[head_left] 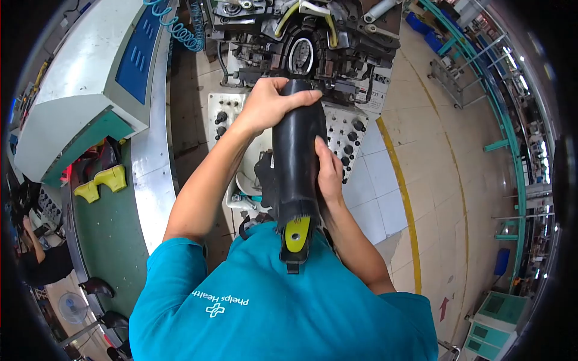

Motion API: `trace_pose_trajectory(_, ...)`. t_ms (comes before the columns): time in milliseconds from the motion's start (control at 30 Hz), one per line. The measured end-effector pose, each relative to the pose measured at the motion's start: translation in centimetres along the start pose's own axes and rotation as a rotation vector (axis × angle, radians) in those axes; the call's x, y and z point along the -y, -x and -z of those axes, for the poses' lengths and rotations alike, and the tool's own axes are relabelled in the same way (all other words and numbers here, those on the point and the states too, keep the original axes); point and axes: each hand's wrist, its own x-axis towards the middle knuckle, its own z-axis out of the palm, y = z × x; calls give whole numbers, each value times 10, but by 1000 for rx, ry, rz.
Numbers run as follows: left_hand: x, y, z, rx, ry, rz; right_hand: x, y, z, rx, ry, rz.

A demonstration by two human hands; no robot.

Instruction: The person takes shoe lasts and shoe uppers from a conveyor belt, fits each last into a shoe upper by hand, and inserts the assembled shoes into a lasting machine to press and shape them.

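Observation:
A black boot upper (296, 153) is held lengthwise in front of my chest, its far end close to the machine. Out of its near end sticks a yellow shoe last (297, 234) with a round metal-rimmed hole, and a black tab (292, 268) hangs below that. My left hand (274, 105) is closed round the far end, thumb laid across the top. On the right side of the upper, lower down, my right hand (328, 171) grips with its fingers against the black surface; part of this hand is hidden behind the upper.
Directly ahead stands a machine (301, 57) with metal clamps around an oval pad, and control panels with knobs (352, 137) below. At left, a green conveyor belt (114, 240) carries yellow lasts (110, 178) beside a white-and-blue housing (78, 90). A co-worker (45, 262) is far left.

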Motion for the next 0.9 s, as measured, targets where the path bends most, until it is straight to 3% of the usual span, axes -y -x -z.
trace_pose_trajectory(33, 0, -12, 2, 10, 3, -13, 15, -4, -11, -54, 60, 66)
trace_pose_trajectory(133, -3, -42, 2, -73, 11, -6, 15, -48, -10, -77, -92, -5)
trace_pose_trajectory(267, 32, -54, 9, -78, 269, 226, 32, -85, -18, -93, -100, -56)
trace_pose_trajectory(333, 54, -41, 20, 206, 468, 407, 56, -91, -34, -112, -163, -160)
trace_pose_trajectory(367, 50, -32, 13, 207, 595, 406, 52, -104, -35, -144, -157, -156)
trace_pose_trajectory(467, 53, -47, 0, 38, 771, 318, 63, -124, -49, -143, -177, -243)
trace_pose_trajectory(567, 44, -69, -6, -65, 793, 328, 55, -154, -51, -134, -237, -198)
trace_pose_trajectory(900, 57, -118, -8, -239, 744, 362, 27, -216, -36, -75, -343, -251)
